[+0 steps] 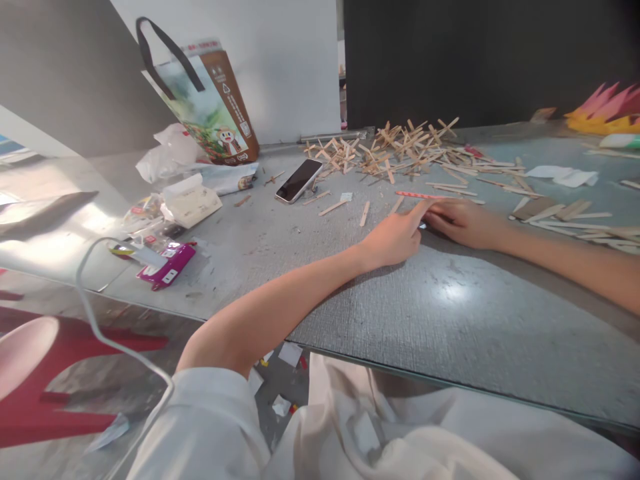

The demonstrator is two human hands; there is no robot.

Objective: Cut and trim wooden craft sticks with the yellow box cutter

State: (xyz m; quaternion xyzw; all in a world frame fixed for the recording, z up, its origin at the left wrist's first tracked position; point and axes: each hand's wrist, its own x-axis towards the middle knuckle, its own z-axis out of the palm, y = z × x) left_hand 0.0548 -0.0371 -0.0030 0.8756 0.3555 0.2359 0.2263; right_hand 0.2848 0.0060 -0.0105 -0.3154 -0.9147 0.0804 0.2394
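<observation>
My left hand and my right hand meet over the grey table, fingertips touching. The left index finger reaches forward against the right fingers, and its other fingers are curled. My right hand is closed, fingers bent inward; what either hand pinches is hidden. A thin red-and-white striped stick shows just beyond the fingertips, its right end covered by the hands; I cannot tell whether it is gripped. A tiny shiny bit peeks out beneath the fingers. Close to the left hand lie loose wooden craft sticks.
Behind the hands is a heap of crossed craft sticks, with more sticks at right. A phone, a carrier bag and a purple packet stand left. A white cable hangs past the table edge near a red stool.
</observation>
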